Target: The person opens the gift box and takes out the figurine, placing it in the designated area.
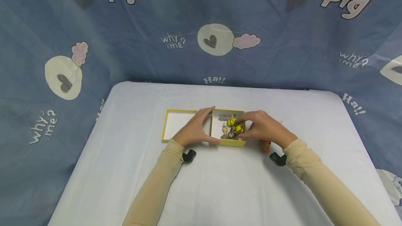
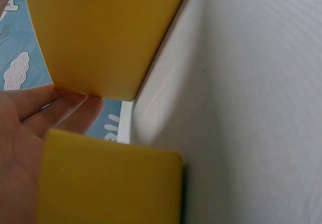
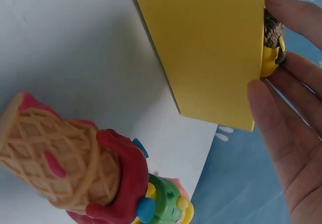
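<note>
A shallow yellow box (image 1: pixel 228 143) with a white inside stands on the table, several small figurines (image 1: pixel 231 121) lying in it. My left hand (image 1: pixel 196 128) grips its left side, thumb at the front corner and fingertips at the back one. Over the right wall reaches my right hand (image 1: pixel 262 126). Its thumb and fingers are around a small brown, yellow and black figurine (image 3: pixel 273 40) that shows above the rim in the right wrist view. One finger (image 3: pixel 261 100) of that hand lies against the outer wall. The figurine's lower part is hidden by the box.
Left of the box lies a yellow-edged lid (image 1: pixel 164 125) with a white inside, partly behind my left hand. A waffle-cone toy (image 3: pixel 65 158) with red and green parts lies under my right wrist. The white-covered table (image 1: pixel 220 191) ends at a blue patterned curtain (image 1: pixel 141 44).
</note>
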`<state>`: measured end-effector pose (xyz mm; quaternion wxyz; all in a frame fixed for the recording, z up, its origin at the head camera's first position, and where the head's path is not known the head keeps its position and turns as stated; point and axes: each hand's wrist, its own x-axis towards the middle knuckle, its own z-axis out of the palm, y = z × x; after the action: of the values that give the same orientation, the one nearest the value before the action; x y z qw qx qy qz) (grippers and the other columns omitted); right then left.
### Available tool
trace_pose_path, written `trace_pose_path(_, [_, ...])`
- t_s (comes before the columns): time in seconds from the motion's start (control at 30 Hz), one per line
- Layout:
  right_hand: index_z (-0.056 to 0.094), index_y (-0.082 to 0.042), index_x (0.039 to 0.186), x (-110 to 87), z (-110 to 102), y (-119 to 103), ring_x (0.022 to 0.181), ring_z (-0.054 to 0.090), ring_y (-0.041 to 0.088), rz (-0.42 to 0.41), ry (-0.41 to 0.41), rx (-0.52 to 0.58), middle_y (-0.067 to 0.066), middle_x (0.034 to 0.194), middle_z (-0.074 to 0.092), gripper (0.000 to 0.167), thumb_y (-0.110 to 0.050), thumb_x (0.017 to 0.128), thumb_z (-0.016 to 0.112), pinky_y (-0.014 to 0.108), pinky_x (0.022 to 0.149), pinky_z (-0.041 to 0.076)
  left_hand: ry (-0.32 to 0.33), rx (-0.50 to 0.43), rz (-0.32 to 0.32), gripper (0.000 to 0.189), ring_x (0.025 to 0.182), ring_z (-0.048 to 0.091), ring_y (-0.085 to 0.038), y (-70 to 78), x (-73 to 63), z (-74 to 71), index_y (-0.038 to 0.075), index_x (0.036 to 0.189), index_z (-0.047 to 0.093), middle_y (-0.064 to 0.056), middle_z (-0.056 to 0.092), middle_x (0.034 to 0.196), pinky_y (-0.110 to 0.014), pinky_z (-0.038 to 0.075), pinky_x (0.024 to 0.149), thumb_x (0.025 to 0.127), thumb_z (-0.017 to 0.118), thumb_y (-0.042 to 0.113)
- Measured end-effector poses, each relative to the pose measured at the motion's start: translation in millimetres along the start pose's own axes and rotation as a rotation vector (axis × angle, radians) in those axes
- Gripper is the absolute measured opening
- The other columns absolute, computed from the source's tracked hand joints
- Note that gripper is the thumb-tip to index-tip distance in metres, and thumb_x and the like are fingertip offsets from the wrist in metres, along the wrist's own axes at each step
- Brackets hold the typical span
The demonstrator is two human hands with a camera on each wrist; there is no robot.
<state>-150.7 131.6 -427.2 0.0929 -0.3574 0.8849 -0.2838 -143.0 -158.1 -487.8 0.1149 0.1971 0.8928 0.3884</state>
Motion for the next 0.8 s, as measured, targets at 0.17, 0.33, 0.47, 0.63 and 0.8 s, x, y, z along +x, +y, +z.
trace_pose_path(0.17, [0.078, -0.013, 0.118, -6.3, -2, 4, 0.102, 0.074, 0.016, 0.027, 0.051, 0.043, 0.001, 0.115, 0.078, 0.047, -0.022, 0.075, 0.094, 0.027, 0.074, 0.064, -0.001, 0.001, -0.003, 0.132, 0.160, 0.022, -0.028, -0.4, 0.2, 0.6, 0.025, 0.165, 0.025, 0.003, 0.032, 0.168, -0.056, 0.029, 0.127, 0.060, 0.096, 0.060])
trace_pose_path(0.33, [0.078, -0.013, 0.119, -12.5, -4, 7, 0.098, 0.076, 0.018, 0.033, 0.095, 0.067, 0.001, 0.114, 0.079, 0.047, -0.022, 0.075, 0.094, 0.028, 0.074, 0.064, 0.000, -0.004, -0.002, 0.131, 0.160, 0.023, -0.028, -1.0, 0.3, 1.0, 0.025, 0.165, 0.025, 0.003, 0.032, 0.168, -0.056, 0.029, 0.127, 0.060, 0.096, 0.059])
trace_pose_path(0.47, [0.078, -0.014, 0.118, -18.1, -4, 8, 0.092, 0.076, 0.023, 0.051, 0.112, 0.079, 0.001, 0.115, 0.079, 0.046, -0.022, 0.076, 0.094, 0.032, 0.074, 0.065, -0.002, -0.006, -0.009, 0.131, 0.161, 0.019, -0.032, -1.0, -0.7, 0.6, 0.026, 0.165, 0.025, 0.003, 0.031, 0.168, -0.059, 0.027, 0.127, 0.060, 0.096, 0.060])
trace_pose_path(0.63, [0.080, -0.016, 0.115, -25.4, -4, 9, 0.080, 0.071, 0.021, 0.059, 0.159, 0.082, -0.001, 0.110, 0.080, 0.044, -0.021, 0.074, 0.095, 0.037, 0.072, 0.064, 0.004, -0.008, -0.005, 0.132, 0.161, 0.019, -0.035, -0.7, -1.0, 0.5, 0.026, 0.165, 0.026, 0.002, 0.031, 0.168, -0.059, 0.027, 0.127, 0.059, 0.096, 0.060])
trace_pose_path(0.8, [0.080, -0.015, 0.113, -31.9, -5, 10, 0.086, 0.074, 0.019, 0.028, 0.211, 0.087, -0.002, 0.108, 0.080, 0.044, -0.019, 0.073, 0.095, 0.041, 0.072, 0.065, 0.010, -0.009, 0.004, 0.131, 0.160, 0.019, -0.036, -0.7, -0.5, 0.5, 0.024, 0.165, 0.026, 0.001, 0.032, 0.168, -0.060, 0.027, 0.127, 0.059, 0.096, 0.060])
